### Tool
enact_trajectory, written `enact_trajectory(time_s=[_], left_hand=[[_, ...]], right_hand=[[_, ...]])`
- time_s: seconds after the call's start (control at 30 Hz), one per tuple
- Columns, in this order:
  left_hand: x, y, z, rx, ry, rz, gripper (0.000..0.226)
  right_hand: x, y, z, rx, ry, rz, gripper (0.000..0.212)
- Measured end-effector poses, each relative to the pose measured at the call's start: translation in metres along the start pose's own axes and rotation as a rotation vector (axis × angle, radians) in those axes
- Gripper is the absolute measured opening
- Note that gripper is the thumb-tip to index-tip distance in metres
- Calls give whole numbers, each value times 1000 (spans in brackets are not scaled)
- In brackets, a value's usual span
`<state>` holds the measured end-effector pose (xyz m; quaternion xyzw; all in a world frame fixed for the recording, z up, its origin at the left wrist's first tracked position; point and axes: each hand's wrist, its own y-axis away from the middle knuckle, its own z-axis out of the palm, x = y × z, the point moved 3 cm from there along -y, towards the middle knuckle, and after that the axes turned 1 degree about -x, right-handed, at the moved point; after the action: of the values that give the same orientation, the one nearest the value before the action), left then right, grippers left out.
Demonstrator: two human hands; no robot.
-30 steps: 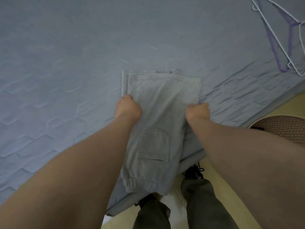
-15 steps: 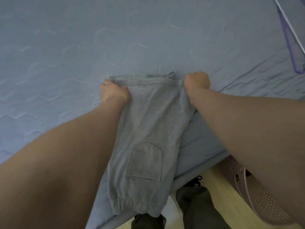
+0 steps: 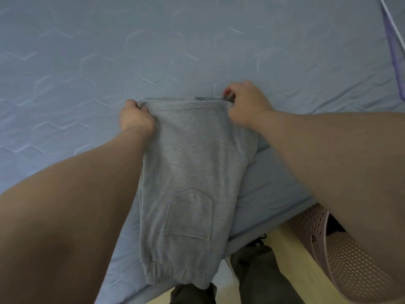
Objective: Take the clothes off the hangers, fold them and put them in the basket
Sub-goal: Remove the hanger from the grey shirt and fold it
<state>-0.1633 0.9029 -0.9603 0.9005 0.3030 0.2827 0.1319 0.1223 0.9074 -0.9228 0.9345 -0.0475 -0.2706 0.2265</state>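
Two far corners of the grey trousers, spread on the bed, sit pinched, one in the left hand, one in the right hand, basket on the floor nearby; advisable: edge drawn taut and level, then laid square onto the near hem.

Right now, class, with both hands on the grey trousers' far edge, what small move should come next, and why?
Probably fold that far edge back onto the cuffed end, halving the grey trousers. The left hand and right hand each grip a far corner, the cloth lies flat but long on the mattress, and the basket stands beside it.
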Motion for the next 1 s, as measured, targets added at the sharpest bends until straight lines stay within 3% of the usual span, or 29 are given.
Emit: enact_trajectory(time_s=[0.07, 0.23, 0.4, 0.57, 0.67, 0.8, 0.93, 1.0], left_hand=[[-3, -1, 1, -13, 34, 12, 8], [-3, -5, 0, -65, 104, 51, 22], [0, -6, -1, -42, 124, 32, 27], [11, -4, 5, -53, 104, 58, 30], [14, -2, 5, -38, 78, 63, 19], [10, -5, 6, -20, 134, 9, 22], [12, -7, 7, -68, 202, -15, 27], [14, -4, 6, -74, 212, -22, 23]], right_hand=[[3, -2, 4, -97, 111, -93, 45], [6, -9, 3, -199, 202, -83, 30], [5, -13, -8, -136, 61, -90, 35], [10, -8, -4, -246, 109, -109, 46], [12, -8, -4, -264, 148, -79, 41], [10, -9, -17, -233, 118, -68, 37], [4, -5, -20, -396, 230, -104, 48], [3, -4, -19, -442, 308, -99, 41]])
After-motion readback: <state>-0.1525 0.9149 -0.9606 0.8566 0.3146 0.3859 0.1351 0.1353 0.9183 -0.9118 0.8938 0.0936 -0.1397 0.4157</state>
